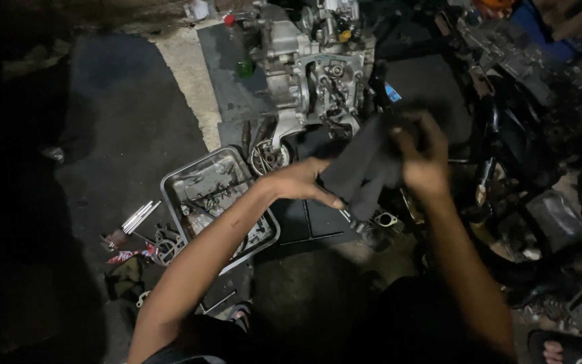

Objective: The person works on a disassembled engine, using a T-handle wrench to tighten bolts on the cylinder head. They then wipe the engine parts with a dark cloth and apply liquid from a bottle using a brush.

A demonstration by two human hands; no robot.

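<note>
A big metal engine [318,74] sits on the floor up ahead. Nearer, on the left, is a shiny metal tray [190,176] full of small parts. Both hands hold a dark cloth [365,168] (it looks floppy) above the floor. The right hand [424,158] grips its top; the left hand [304,182] pinches its lower edge.

One head-worn view — looking steeply down from above the person's arms, facing toward twelve o'clock, close over the floor, engine [318,74] at twelve, metal tray [193,176] at nine.
</note>
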